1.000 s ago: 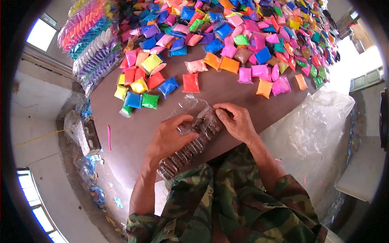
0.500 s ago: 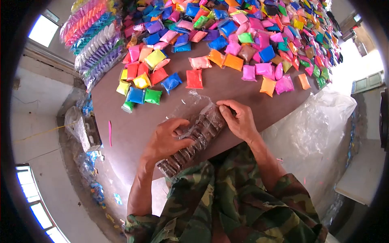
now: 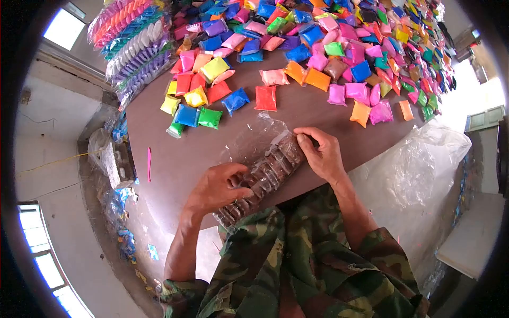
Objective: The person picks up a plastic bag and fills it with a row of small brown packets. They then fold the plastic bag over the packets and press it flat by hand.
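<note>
A clear plastic bag [image 3: 273, 172] holding a row of small dark brown packets lies slantwise at the table's near edge, its lower end by my lap. My left hand [image 3: 218, 185] grips the bag's left side, thumb across the packets and fingers curled over the film. At the upper right end, my right hand [image 3: 322, 152] pinches the bag between thumb and forefinger. Loose clear film [image 3: 254, 135] spreads out above the packets. Beyond it lie a red packet [image 3: 265, 98], a blue packet [image 3: 235, 100] and a green packet [image 3: 210, 118].
A large heap of colourful packets [image 3: 339, 50] covers the far side of the brown table [image 3: 175, 153]. Filled bags of packets [image 3: 135, 58] are stacked at the far left. A thin pink stick [image 3: 149, 164] lies on the left; a big translucent plastic sack [image 3: 413, 164] stands at right.
The whole view has shifted slightly, so the table and packets appear farther right. Both hands keep nearly the same hold on the bag.
</note>
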{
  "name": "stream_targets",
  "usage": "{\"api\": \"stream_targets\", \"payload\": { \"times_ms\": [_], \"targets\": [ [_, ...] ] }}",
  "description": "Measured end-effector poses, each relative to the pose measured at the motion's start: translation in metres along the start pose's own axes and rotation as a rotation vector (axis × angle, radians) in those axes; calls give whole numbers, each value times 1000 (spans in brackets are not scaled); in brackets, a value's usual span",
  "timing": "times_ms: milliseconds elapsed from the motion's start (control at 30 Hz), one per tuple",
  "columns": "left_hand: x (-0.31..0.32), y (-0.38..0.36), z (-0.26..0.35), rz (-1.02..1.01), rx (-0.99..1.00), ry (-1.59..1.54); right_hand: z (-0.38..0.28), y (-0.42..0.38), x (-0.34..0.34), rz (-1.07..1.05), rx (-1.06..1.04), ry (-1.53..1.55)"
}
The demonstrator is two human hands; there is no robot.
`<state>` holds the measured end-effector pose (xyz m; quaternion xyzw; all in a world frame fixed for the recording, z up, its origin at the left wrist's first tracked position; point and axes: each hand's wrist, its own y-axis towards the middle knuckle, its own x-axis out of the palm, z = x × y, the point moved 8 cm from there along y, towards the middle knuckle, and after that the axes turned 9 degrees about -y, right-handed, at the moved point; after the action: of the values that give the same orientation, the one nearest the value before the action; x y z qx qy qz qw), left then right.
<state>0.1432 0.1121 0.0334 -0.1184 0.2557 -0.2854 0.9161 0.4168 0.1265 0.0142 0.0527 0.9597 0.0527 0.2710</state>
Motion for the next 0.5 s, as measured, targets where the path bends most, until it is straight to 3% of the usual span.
{"api": "stream_targets", "payload": {
  "times_ms": [300,500],
  "targets": [
    [-16,-16,6,86,31,20,1,0,0,47,-48,19],
    [-3,-24,-13,-3,-59,-51,-1,0,0,44,-43,-22]
  ]
}}
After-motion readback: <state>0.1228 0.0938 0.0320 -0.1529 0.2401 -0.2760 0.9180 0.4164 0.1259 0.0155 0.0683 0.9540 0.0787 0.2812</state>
